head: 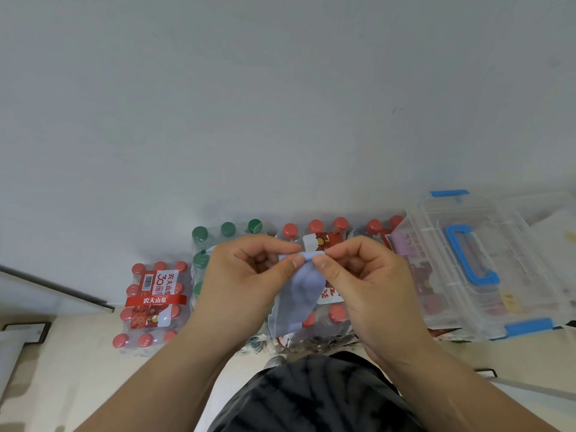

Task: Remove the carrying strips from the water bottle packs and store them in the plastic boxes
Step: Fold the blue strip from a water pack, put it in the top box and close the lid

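My left hand [249, 275] and my right hand [364, 275] both pinch the top end of a pale blue-white carrying strip [299, 297], which hangs down between them above the packs. Below the hands a red-capped water bottle pack [314, 235] lies on the floor, partly hidden. To its left lies a green-capped pack [227, 232]. Farther left a red-capped pack [152, 304] still wears its red carrying strip [156, 300]. At the right stands a clear plastic box [486, 269] with blue handle and latches, lid shut, resting on another pack.
A white wall rises right behind the packs. Beige floor lies at the lower left, with a dark rail and a door-frame edge [56, 288]. My dark shorts [311, 397] fill the bottom centre. A second clear box edge [551, 232] shows at far right.
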